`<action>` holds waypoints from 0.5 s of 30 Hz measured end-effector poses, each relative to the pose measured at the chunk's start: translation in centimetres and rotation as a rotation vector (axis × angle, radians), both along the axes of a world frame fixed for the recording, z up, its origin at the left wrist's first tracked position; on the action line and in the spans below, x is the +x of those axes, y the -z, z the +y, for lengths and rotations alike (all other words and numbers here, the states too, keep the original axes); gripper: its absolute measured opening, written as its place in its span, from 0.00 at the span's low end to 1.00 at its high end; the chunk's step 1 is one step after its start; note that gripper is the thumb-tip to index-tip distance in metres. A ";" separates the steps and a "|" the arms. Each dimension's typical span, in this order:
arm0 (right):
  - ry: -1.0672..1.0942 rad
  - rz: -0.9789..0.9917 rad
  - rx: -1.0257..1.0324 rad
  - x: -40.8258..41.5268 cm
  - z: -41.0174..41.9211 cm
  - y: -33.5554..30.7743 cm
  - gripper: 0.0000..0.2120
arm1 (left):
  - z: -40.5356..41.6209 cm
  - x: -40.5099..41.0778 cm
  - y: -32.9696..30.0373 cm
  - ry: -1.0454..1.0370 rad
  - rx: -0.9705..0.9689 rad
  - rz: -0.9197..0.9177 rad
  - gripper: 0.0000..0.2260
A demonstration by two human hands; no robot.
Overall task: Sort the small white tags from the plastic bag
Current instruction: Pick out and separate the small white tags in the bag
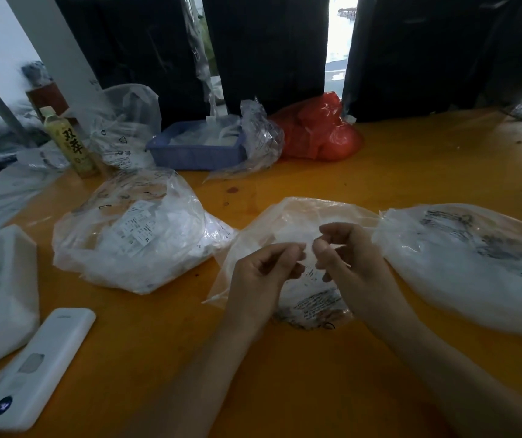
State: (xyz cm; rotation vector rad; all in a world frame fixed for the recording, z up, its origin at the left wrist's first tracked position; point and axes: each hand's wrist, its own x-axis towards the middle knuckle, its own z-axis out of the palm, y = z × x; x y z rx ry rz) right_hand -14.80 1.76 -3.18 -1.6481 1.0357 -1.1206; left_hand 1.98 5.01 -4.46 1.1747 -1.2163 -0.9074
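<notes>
Head view. Middle bag (297, 222): clear plastic, flat on the orange table (379, 159). White tags (308, 271): in or on this bag, blurred. Left hand (261, 268) and right hand (345, 257): over the bag, fingers curled, seemingly pinching tags or film; which, I cannot tell. Fuller bags (133, 235) lie either side. Blue tray (196, 153): behind the bag. Advice: separate one tag at a time, keeping the film taut.
</notes>
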 end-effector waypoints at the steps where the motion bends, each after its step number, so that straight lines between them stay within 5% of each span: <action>1: -0.028 0.048 0.009 0.0 -0.1 0.1 0.21 | -0.1 0.1 0.0 -0.013 0.009 0.019 0.07; 5: 0.037 0.174 -0.077 0.0 -0.1 0.8 0.03 | -0.3 0.2 0.2 -0.062 0.054 0.101 0.05; 15: 0.095 0.270 -0.120 0.2 -0.2 0.9 0.06 | -0.5 0.4 0.4 -0.007 0.101 0.167 0.04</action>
